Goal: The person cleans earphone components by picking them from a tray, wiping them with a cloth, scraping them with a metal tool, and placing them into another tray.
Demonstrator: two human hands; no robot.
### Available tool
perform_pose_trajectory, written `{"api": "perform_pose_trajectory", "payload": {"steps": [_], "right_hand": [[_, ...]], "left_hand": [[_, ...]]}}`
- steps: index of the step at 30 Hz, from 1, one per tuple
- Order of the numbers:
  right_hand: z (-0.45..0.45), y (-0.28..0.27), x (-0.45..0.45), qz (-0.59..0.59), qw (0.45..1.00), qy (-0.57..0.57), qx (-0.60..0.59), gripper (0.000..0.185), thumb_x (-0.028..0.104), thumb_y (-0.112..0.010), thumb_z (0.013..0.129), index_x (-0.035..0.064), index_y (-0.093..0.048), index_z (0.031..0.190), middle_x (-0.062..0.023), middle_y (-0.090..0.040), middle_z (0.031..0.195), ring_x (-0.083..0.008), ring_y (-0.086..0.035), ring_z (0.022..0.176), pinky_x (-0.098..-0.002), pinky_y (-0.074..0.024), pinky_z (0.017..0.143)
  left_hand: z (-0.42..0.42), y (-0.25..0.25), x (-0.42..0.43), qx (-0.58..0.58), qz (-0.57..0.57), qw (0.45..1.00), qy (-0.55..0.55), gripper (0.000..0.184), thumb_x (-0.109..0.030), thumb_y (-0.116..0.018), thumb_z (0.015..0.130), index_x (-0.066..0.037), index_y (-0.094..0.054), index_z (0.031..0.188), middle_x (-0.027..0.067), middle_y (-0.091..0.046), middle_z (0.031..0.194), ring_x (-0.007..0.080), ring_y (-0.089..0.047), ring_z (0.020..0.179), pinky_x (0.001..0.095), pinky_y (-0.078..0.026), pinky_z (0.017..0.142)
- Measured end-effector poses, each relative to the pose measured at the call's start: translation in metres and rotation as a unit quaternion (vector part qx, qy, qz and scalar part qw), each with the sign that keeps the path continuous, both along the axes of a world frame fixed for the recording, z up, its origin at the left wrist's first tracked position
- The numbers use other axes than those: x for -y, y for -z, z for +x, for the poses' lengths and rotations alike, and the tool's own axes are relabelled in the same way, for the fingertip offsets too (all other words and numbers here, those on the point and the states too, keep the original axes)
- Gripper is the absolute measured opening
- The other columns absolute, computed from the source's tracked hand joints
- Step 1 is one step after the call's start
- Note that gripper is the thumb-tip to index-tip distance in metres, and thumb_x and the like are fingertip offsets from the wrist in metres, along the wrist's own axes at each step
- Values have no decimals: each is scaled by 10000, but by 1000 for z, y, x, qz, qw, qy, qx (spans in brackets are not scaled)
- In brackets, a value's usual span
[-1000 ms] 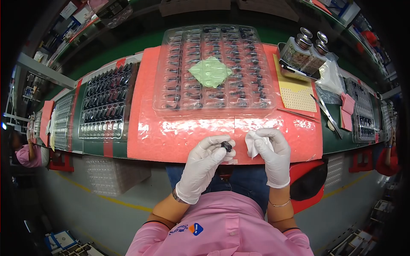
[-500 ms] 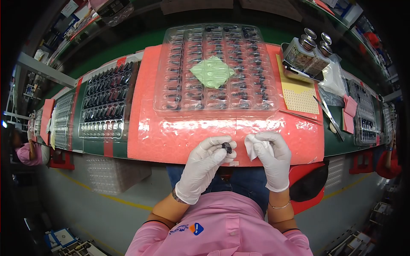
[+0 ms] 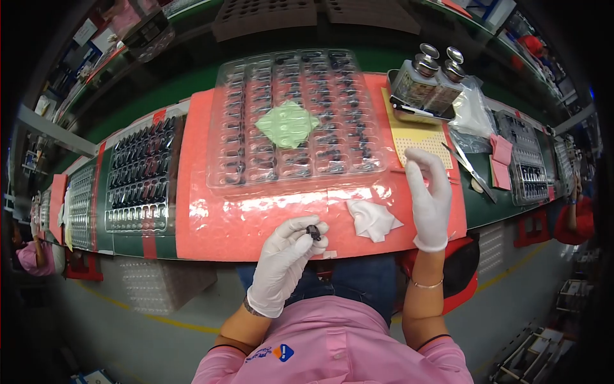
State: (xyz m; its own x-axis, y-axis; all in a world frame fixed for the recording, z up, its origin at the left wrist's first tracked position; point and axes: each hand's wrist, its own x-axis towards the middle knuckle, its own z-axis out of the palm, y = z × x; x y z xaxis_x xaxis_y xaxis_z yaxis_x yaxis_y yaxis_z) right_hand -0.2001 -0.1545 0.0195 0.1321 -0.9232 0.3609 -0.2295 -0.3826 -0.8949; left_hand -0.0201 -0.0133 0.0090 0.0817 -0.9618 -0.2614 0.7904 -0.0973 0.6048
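Premises: factory workshop, small-parts line. A long green bench [image 3: 125,246] carries moulded trays [image 3: 134,219] with rows of dark parts [image 3: 144,144]. Pump bottles [image 3: 416,83] stand near. Left hand [image 3: 284,259] and right hand [image 3: 430,200] are white-gloved. Workers [image 3: 39,257] show at both sides. A yellow line [image 3: 182,324] marks the grey floor [image 3: 214,301].

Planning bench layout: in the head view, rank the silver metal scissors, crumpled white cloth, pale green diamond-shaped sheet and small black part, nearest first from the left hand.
1. Small black part: held in the left hand.
2. White cloth: to the right.
3. Green sheet: ahead.
4. Metal scissors: far right.
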Motion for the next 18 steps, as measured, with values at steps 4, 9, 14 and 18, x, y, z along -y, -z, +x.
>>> {"api": "perform_pose_trajectory", "payload": {"steps": [4, 9, 14, 18], "right_hand": [[5, -6, 27, 100, 993, -58, 5, 249, 136, -510, 860, -10, -515, 1062, -45, -544, 910, -92, -507, 819, -224, -405, 765], [11, -7, 37, 128, 987, -88, -27, 270, 123, -525, 851, -14, -503, 1083, -19, -533, 865, -66, -491, 794, -206, -399, 745], [16, -5, 35, 162, 981, -106, 3, 269, 105, -540, 841, -6, -507, 1085, 11, -510, 832, -42, -465, 756, -179, -389, 722], [19, -7, 32, 161, 979, -109, 51, 264, 90, -558, 828, 2, -515, 1073, 30, -500, 809, -32, -451, 731, -166, -381, 698]], "left_hand": [[2, 2, -3, -4, -2, 1000, -8, 323, -56, -532, 825, 33, -457, 1126, 141, -541, 1036, 171, -557, 862, 268, -463, 785], [4, 5, -2, -12, -9, 1000, 2, 325, -56, -532, 824, 35, -455, 1126, 145, -541, 1043, 173, -561, 871, 271, -462, 795], [5, 6, -2, -22, -15, 1000, 12, 325, -55, -530, 824, 33, -453, 1127, 149, -541, 1053, 173, -563, 879, 274, -459, 808], [5, 4, -1, -21, -18, 1000, 16, 320, -55, -527, 826, 29, -457, 1126, 148, -541, 1058, 171, -563, 882, 275, -455, 813]]}}
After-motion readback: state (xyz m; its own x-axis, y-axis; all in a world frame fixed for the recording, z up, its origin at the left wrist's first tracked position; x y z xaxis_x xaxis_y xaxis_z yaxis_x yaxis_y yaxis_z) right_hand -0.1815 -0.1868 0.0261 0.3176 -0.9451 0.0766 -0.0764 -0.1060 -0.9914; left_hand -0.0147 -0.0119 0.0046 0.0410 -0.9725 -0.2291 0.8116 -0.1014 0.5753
